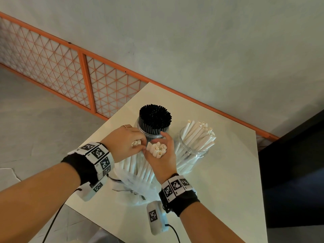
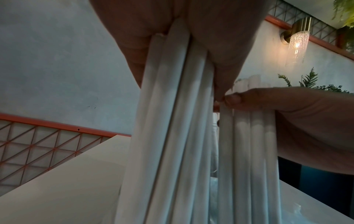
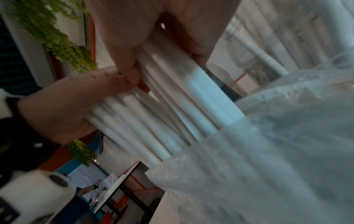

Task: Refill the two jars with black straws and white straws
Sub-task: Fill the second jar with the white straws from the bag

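Two clear jars stand on the white table [image 1: 228, 172]. The far one [image 1: 150, 134] is packed with black straws [image 1: 155, 118]; the right one [image 1: 192, 151] holds several white straws [image 1: 199, 135]. In front of them, my left hand [image 1: 124, 142] grips a small bunch of white straws [image 1: 136, 142] near their tops, and my right hand [image 1: 161, 155] grips a larger bunch [image 1: 157, 149]. Both bunches stand upright with their lower ends inside a clear plastic bag [image 1: 136, 186]. The wrist views show the gripped bunches [image 2: 172, 121] [image 3: 172, 94] and the bag [image 3: 268, 151].
The table's near-left edge runs just beside my left wrist. An orange lattice railing [image 1: 70, 67] and a grey wall stand behind. A dark surface [image 1: 294, 163] borders the table on the right. Cables hang from both wrist devices.
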